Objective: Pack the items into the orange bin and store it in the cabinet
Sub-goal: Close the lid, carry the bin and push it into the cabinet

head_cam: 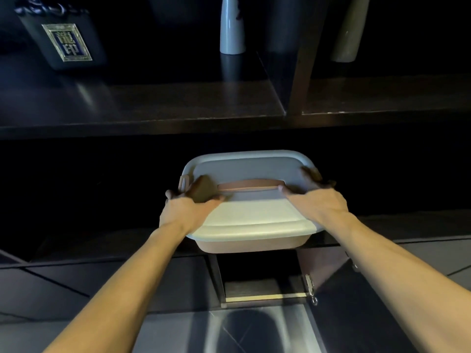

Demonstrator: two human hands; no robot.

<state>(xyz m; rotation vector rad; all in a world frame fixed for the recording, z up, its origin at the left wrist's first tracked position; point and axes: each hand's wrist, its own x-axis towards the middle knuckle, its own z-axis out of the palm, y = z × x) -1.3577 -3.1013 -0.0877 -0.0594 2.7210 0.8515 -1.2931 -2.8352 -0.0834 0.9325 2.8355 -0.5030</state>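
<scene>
The orange bin with its white lid sits at the front edge of a dark counter, half in shadow. An orange carry handle lies flat across the lid. My left hand grips the bin's left side, thumb on the lid and fingers curled over the edge near an orange latch. On the right side, my right hand holds the rim the same way. Below the bin an open cabinet compartment shows a dark interior.
The cabinet door hangs open to the right, its metal hinge showing. On the shelf above stand a dark gift bag, a white vase and a grey vase. Glossy tiled floor lies below.
</scene>
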